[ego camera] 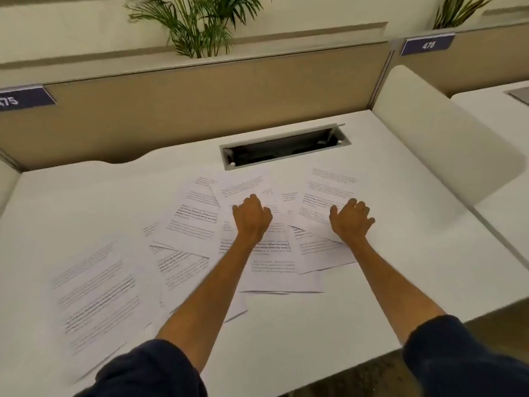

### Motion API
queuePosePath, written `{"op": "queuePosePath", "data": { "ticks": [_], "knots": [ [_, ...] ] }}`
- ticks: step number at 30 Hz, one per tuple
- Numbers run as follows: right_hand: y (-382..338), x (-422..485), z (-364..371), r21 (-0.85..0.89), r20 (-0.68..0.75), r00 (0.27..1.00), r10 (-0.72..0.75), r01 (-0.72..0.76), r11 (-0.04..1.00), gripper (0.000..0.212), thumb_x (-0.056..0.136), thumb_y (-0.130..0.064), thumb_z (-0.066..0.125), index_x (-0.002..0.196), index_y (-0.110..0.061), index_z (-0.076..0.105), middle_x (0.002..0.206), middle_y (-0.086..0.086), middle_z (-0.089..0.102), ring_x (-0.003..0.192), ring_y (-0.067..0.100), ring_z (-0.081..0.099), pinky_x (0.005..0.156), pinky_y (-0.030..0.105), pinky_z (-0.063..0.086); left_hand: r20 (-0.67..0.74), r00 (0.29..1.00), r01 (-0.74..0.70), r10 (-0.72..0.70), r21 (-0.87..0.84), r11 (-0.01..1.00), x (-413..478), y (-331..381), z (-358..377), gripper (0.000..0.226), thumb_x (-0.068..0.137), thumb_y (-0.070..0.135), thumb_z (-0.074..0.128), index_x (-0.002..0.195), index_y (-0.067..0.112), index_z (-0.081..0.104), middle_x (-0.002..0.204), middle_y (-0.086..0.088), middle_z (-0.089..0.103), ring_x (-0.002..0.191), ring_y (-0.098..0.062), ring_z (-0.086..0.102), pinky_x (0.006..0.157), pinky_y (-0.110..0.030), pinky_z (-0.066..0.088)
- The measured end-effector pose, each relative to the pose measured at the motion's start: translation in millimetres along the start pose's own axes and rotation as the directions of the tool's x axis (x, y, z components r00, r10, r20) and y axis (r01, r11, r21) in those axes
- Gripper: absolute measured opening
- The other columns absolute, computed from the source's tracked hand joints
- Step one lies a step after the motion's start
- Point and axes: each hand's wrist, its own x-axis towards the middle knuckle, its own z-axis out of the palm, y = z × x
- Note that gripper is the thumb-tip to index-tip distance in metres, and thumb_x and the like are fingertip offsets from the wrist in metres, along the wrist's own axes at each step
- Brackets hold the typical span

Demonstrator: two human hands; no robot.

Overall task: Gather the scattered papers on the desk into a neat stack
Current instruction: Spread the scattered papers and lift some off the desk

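Desk (357, 319), white, fills your view; its near edge is cut off by your dark sleeves (463, 356) at the bottom. Partition (200, 110), tan, runs along the far side, with purple tags reading "475" (23, 98), its first digit clipped by the frame edge, and "476" (428, 45). Plant fronds (197, 21) rise behind it, their base hidden. Papers (189, 219) lie fanned and overlapping across the desk's middle and left; the printed lines are too blurred for you to read, and several sheets show only corners beneath others. Cable hatch (284, 146) sits open just beyond them, its interior dark. Your left hand (252, 217) rests knuckles up on the central sheets, fingers curled under, so you cannot tell whether it grips any. Your right hand (350, 220) lies spread and loose on the rightmost sheet, gripping nothing.
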Motion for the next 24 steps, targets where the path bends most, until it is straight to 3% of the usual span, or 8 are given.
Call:
{"op": "queuePosePath", "data": {
  "ticks": [2, 3, 5, 9, 13, 17, 24],
  "knots": [
    [6.3, -1.7, 4.4, 0.0, 0.098, 0.991, 0.095, -0.096, 0.995, 0.068, 0.098, -0.046, 0.047, 0.143, 0.003, 0.034, 0.141, 0.025, 0.043, 0.131, 0.04, 0.039, 0.105, 0.054, 0.033, 0.154, 0.986, 0.056, -0.069, 0.089, 0.994, -4.5, 1.5, 11.2, 0.059, 0.097, 0.045, 0.047, 0.139, 0.004, 0.043, 0.144, -0.019, 0.048, 0.135, -0.036, 0.041, 0.11, -0.05, 0.03],
    [11.0, -2.2, 9.8, 0.0, 0.143, 0.982, 0.125, -0.126, 0.992, 0.071, 0.097, -0.049, 0.047, 0.144, 0.002, 0.032, 0.143, 0.026, 0.041, 0.133, 0.04, 0.037, 0.107, 0.055, 0.032, 0.215, 0.973, 0.066, -0.086, 0.101, 0.993, -7.7, -0.7, 18.2, 0.07, 0.097, 0.052, 0.045, 0.147, 0.004, 0.034, 0.155, -0.021, 0.034, 0.146, -0.037, 0.025, 0.115, -0.055, 0.022],
    [17.8, -4.5, 17.6, -0.001, 0.21, 0.966, 0.148, -0.151, 0.988, 0.073, 0.095, -0.054, 0.046, 0.144, -0.002, 0.031, 0.145, 0.025, 0.038, 0.135, 0.039, 0.034, 0.108, 0.057, 0.03, 0.315, 0.943, 0.095, -0.109, 0.06, 0.994, -14.7, -4.9, 29.9, 0.083, 0.096, 0.061, 0.041, 0.154, 0.005, 0.02, 0.163, -0.022, 0.011, 0.152, -0.036, 0.004, 0.117, -0.06, 0.01],
    [23.0, -8.4, 26.8, -0.031, 0.245, 0.963, 0.111, -0.106, 0.994, 0.076, 0.095, -0.06, 0.04, 0.148, -0.007, 0.027, 0.154, 0.023, 0.025, 0.144, 0.036, 0.021, 0.111, 0.057, 0.027, 0.39, 0.915, 0.108, -0.104, 0.01, 0.994, -20.2, -12.9, 43.7, 0.088, 0.096, 0.066, 0.034, 0.158, 0.009, 0.008, 0.165, -0.021, -0.006, 0.153, -0.035, -0.008, 0.121, -0.059, 0.0],
    [26.6, -13.1, 31.4, -0.006, 0.265, 0.961, 0.084, -0.085, 0.996, 0.083, 0.093, -0.058, 0.047, 0.153, -0.008, 0.019, 0.161, 0.023, 0.01, 0.151, 0.034, 0.006, 0.116, 0.061, 0.015, 0.399, 0.913, 0.089, -0.088, 0.015, 0.996, -19.8, -11.2, 47.1, 0.089, 0.096, 0.067, 0.032, 0.158, 0.01, 0.004, 0.164, -0.021, -0.011, 0.152, -0.035, -0.012, 0.12, -0.059, -0.004],
    [23.3, -14.0, 32.9, 0.026, 0.292, 0.956, 0.021, -0.03, 0.999, 0.084, 0.091, -0.051, 0.054, 0.154, -0.009, 0.018, 0.163, 0.018, 0.009, 0.152, 0.031, 0.004, 0.118, 0.062, 0.01, 0.373, 0.925, 0.08, -0.066, -0.021, 0.997, -14.4, -4.7, 47.5, 0.087, 0.096, 0.065, 0.035, 0.157, 0.007, 0.011, 0.164, -0.025, -0.006, 0.152, -0.039, -0.009, 0.12, -0.059, -0.003],
    [5.8, -19.4, 35.1, 0.13, 0.276, 0.961, -0.008, -0.029, 0.991, 0.081, 0.074, -0.036, 0.068, 0.144, -0.014, 0.033, 0.153, 0.011, 0.031, 0.145, 0.029, 0.022, 0.115, 0.056, 0.022, 0.338, 0.927, 0.211, -0.165, -0.104, 0.972, -2.2, 15.8, 46.0, 0.087, 0.09, 0.057, 0.057, 0.149, 0.0, 0.03, 0.162, -0.022, 0.014, 0.151, -0.036, 0.007, 0.119, -0.059, 0.011]
  ]
}}
